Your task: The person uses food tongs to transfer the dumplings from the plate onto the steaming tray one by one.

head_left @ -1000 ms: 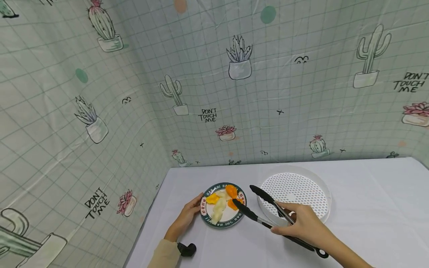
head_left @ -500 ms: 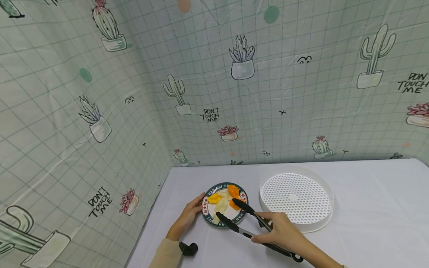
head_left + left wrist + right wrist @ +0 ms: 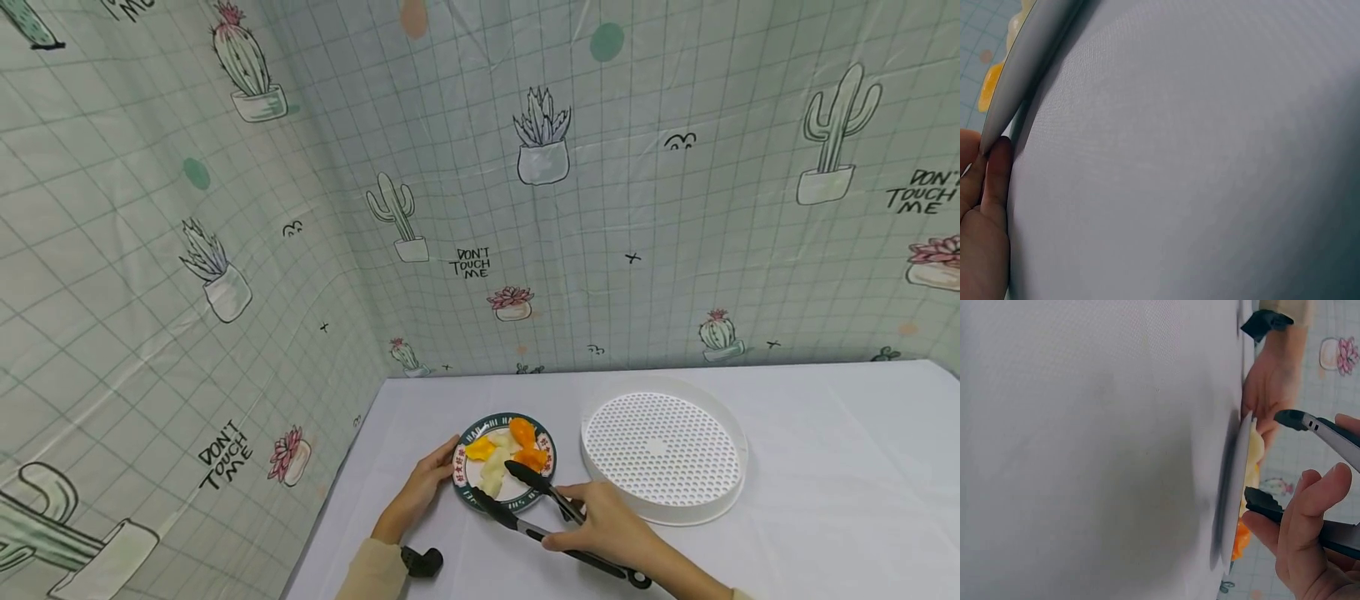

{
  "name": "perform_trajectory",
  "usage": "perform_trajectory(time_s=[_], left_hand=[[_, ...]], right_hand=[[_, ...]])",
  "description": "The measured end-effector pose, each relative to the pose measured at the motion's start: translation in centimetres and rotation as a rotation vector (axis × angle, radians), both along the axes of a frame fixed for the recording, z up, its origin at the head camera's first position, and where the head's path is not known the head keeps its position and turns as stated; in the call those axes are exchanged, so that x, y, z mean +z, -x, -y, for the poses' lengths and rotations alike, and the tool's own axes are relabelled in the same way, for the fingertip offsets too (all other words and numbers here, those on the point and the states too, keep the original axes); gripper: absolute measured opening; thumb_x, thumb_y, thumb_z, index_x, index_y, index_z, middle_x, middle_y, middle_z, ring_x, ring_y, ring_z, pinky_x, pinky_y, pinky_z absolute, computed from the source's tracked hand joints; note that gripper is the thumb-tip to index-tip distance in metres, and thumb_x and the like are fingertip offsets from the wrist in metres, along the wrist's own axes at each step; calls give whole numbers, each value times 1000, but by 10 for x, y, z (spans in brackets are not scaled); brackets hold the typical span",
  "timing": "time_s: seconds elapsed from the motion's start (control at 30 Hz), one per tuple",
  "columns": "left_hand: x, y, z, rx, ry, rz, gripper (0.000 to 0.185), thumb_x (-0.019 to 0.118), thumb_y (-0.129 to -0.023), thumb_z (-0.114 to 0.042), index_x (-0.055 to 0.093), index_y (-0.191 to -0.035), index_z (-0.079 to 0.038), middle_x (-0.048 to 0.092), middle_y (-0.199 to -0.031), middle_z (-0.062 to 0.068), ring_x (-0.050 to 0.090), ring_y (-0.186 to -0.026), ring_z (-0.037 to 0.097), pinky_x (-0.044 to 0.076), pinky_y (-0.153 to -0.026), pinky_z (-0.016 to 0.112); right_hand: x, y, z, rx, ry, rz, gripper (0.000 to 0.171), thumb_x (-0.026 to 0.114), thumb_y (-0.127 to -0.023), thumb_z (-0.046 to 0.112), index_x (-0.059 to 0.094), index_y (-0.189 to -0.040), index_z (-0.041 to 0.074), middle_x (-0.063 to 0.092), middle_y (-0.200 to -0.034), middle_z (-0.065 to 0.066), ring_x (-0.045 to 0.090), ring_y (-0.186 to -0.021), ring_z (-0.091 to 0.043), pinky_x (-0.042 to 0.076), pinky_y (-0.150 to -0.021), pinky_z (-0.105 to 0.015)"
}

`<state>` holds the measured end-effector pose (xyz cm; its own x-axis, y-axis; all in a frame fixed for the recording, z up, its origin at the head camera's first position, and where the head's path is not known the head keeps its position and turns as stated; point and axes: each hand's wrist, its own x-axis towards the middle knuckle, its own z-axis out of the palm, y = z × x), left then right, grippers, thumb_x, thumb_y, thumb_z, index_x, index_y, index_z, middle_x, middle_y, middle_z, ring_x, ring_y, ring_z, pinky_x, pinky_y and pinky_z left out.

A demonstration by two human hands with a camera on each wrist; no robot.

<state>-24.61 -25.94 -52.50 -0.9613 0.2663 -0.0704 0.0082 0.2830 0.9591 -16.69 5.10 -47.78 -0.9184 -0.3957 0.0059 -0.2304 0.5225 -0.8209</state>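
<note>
Tablecloth (image 3: pixel 825 467) white under both hands, perforated white tray (image 3: pixel 663 450) just beyond the right hand (image 3: pixel 611 529), patterned plate (image 3: pixel 504 500) of yellow and orange food pieces (image 3: pixel 525 446) between the hands, left hand (image 3: pixel 420 492) with fingers relaxed against its rim, right hand gripping black tongs (image 3: pixel 525 500), tips parted over the plate

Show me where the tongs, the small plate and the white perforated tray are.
tongs (image 3: pixel 525 529), head view, on the lower arm.
small plate (image 3: pixel 467 497), head view, on its patterned rim.
white perforated tray (image 3: pixel 738 492), head view, on its outer wall.
</note>
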Motion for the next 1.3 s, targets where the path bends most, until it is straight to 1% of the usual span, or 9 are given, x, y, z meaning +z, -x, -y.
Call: perform_trajectory(time_s=[0.23,0.43,0.6,0.7,0.8,0.93,1.17,1.3], left_hand=[[0,-1,0,4,-2,2,53,40,-100,0,29,-151,9,21,-159,26,15,-148,42,12,-119,56],[0,0,0,8,7,5,53,40,-101,-1,29,-152,8,22,-160,25,17,-148,42,14,-119,56],[-1,1,1,0,-3,-4,53,40,-100,0,28,-151,9,22,-159,26,18,-147,42,15,-119,56],[-1,1,1,2,8,-7,53,41,-100,-1,29,-152,9,23,-159,25,18,-147,42,14,-119,55],[-2,1,1,4,15,-7,53,41,-100,-1,29,-152,8,23,-159,25,18,-147,41,14,-119,55],[-2,1,0,5,11,-10,53,41,-100,0,30,-151,8,23,-159,25,19,-147,41,14,-119,54],[1,0,-1,19,23,-24,53,41,-100,0,31,-151,9,25,-158,26,19,-147,42,15,-118,55],[0,0,-1,16,18,-33,52,41,-100,2,31,-150,11,24,-158,27,20,-146,43,17,-118,56]], right_hand=[[-4,2,7,11,8,47,73,88,-70,35,65,-118,-14,59,-79,-4,48,-70,-18,38,-49,-22],[-6,5,11,31,12,38,69,88,-72,33,66,-116,-15,57,-75,-4,49,-65,-16,38,-47,-21],[-6,6,13,50,28,28,66,87,-73,31,67,-115,-15,55,-69,-2,47,-60,-13,35,-45,-20],[-7,5,13,57,47,30,64,86,-73,30,67,-114,-15,55,-68,-1,45,-57,-11,33,-44,-19],[-7,5,13,60,53,26,63,85,-74,30,67,-114,-16,57,-71,0,47,-58,-12,34,-44,-19],[-8,5,12,61,72,20,62,86,-74,27,66,-113,-16,62,-77,-2,50,-61,-13,39,-46,-20],[-8,4,9,57,113,17,60,86,-74,24,66,-115,-15,65,-82,-5,53,-65,-15,44,-48,-22],[-8,3,8,60,127,11,60,86,-74,24,66,-116,-14,65,-82,-4,53,-65,-16,45,-47,-22]])
